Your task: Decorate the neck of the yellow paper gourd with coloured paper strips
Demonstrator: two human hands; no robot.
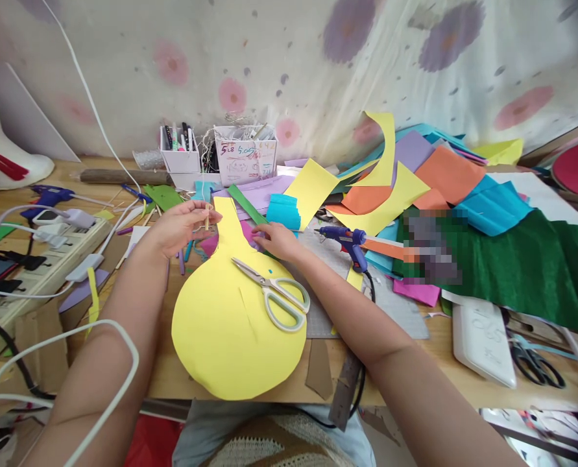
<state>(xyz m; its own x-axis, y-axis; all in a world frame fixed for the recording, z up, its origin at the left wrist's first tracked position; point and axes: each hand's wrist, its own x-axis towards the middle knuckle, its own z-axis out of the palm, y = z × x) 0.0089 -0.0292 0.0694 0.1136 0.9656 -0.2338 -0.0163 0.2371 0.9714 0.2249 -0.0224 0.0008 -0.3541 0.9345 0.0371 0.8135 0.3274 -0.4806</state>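
Note:
A large yellow paper cutout [230, 324], round with a narrow neck, lies on the table in front of me. My left hand [179, 224] is closed in a pinch on a thin short stick [207, 217], held upright beside the cutout's neck. My right hand [277, 239] rests on the right edge of the neck, fingers pressed down on the paper near a pink scrap [247, 230]. White-handled scissors [276, 292] lie on the yellow cutout, blades pointing up-left.
A blue glue gun [347, 241] lies right of my right hand. Coloured paper sheets [415, 181] and green felt [527, 266] pile up at right. A power strip [40, 266] with cables sits left. Pen boxes [242, 152] stand at the back. Black scissors [536, 366] lie far right.

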